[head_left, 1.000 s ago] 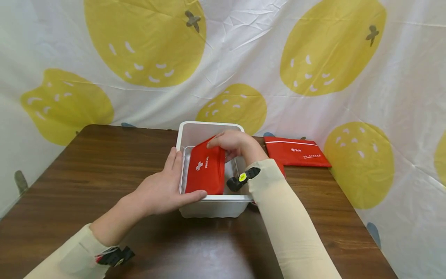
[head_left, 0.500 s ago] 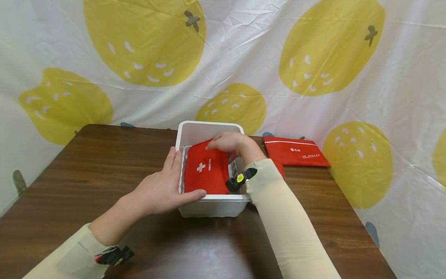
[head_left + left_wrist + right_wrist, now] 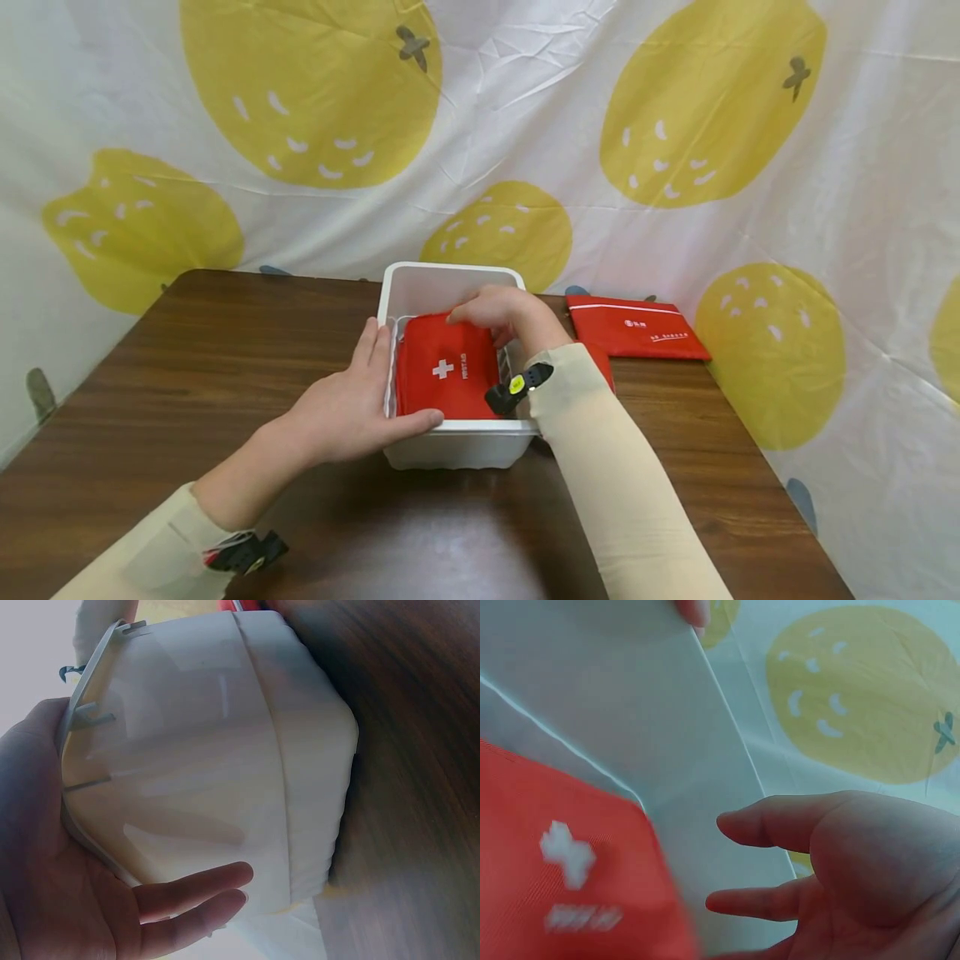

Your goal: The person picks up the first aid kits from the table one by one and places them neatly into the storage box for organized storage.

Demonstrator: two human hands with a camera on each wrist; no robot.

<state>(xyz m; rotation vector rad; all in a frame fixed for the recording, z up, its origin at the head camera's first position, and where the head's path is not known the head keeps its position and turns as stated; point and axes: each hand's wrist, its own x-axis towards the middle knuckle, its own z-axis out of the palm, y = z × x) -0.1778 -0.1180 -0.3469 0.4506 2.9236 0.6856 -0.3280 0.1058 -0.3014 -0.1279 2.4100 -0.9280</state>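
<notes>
Cream long sleeves cover your forearms: the left sleeve (image 3: 153,542) has a smooth, paler patch near its cuff, and the right sleeve (image 3: 615,475) is plain, lightly creased. At your left wrist, a black device (image 3: 243,553) shows a touch of red and a thin white strand. At your right, a black band (image 3: 539,373) carries a bright yellow tag (image 3: 517,384), its marking too small to read, beside a rounded black knob (image 3: 498,400). Your left hand (image 3: 348,408) and right hand (image 3: 506,312) are bare.

A pale glare lies on the table (image 3: 457,542); in the right wrist view, the red pouch (image 3: 585,885) is rather blurred.
</notes>
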